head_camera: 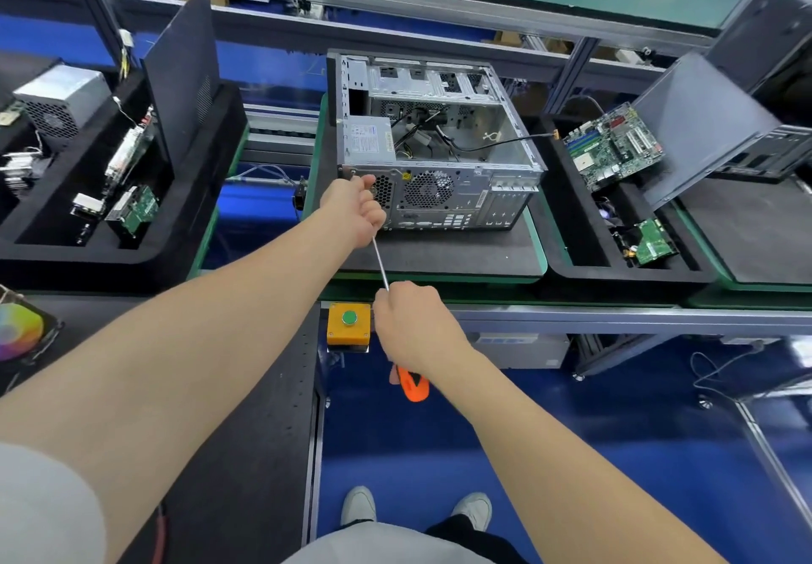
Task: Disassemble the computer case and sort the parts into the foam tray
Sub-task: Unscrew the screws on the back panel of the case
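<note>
- Right hand (pixel 413 335) nearest, fingers closed round the orange handle of the screwdriver (pixel 380 265); handle end shows below the wrist.
- Yellow button box (pixel 349 322) with green button, just left of that hand on the bench edge.
- Steel shaft runs up and left to the left hand (pixel 356 207); its fingers are curled about the shaft's far end, against the rear panel's left corner.
- Computer case (pixel 439 146) lies on a dark mat (pixel 439 256), open side up; power supply (pixel 369 139) and cables inside.
- Foam tray (pixel 615 275) just right of the case; holds a motherboard (pixel 613 146) and a small green board (pixel 654 243); a grey side panel (pixel 703 124) leans at its far side.
- Second foam tray (pixel 66 251) at left holds further parts.
</note>
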`<control>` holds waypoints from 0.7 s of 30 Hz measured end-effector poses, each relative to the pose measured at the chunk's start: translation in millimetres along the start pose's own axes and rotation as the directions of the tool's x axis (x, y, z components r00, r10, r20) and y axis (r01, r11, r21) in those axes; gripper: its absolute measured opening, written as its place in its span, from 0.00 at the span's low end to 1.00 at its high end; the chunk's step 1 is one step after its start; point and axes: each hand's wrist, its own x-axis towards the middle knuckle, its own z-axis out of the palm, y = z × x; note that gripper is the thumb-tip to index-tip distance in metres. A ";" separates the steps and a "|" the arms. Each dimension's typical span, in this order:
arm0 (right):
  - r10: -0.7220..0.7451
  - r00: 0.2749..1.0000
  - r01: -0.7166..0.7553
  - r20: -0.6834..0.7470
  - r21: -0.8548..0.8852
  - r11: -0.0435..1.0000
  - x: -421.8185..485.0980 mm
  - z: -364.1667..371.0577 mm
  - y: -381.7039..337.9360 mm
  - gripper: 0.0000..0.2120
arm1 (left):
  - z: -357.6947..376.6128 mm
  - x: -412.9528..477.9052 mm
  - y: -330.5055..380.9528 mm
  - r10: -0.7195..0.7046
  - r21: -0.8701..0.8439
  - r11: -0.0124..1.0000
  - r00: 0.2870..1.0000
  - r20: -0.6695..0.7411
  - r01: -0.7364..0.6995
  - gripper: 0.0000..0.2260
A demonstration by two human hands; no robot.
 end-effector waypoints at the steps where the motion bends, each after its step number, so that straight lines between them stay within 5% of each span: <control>1: 0.023 0.997 -0.043 0.079 0.265 0.963 0.2 -0.6 4.3 0.17 | 0.2 0.9 0.0 -0.003 -0.002 1.000 1.000 0.004 0.003 0.16; 2: 0.039 0.985 -0.130 0.170 0.564 0.816 0.2 0.6 8.9 0.18 | -1.1 0.6 0.4 -0.017 0.000 1.000 1.000 0.002 0.017 0.16; 4: -0.028 0.933 -0.332 0.359 0.887 0.320 -2.9 4.1 16.7 0.19 | -1.1 -1.2 1.9 -0.031 -0.009 0.999 1.000 0.004 0.031 0.16; 7: -0.272 0.838 -0.537 0.473 0.802 -0.261 -3.8 10.6 22.3 0.18 | 0.5 1.0 1.4 -0.039 -0.050 0.998 0.999 0.003 0.039 0.17; 9: -0.385 0.806 -0.581 0.450 0.728 -0.364 -5.8 10.1 19.9 0.17 | 0.4 -1.4 1.3 -0.048 -0.064 0.997 0.999 0.005 0.049 0.16; 13: -0.266 0.853 -0.502 0.450 0.847 -0.175 -6.5 7.9 10.1 0.19 | -1.8 -4.4 3.8 -0.042 -0.039 0.998 0.999 0.012 0.042 0.16; 17: 0.071 0.919 -0.386 0.387 0.851 0.357 -6.5 5.5 0.8 0.15 | -7.3 -1.5 5.0 -0.038 0.010 0.999 0.999 0.038 0.038 0.15; 21: 0.176 0.971 -0.234 0.159 0.513 0.826 -3.8 0.5 -9.5 0.12 | -4.4 -2.1 2.4 -0.018 0.040 0.999 1.000 0.023 0.017 0.16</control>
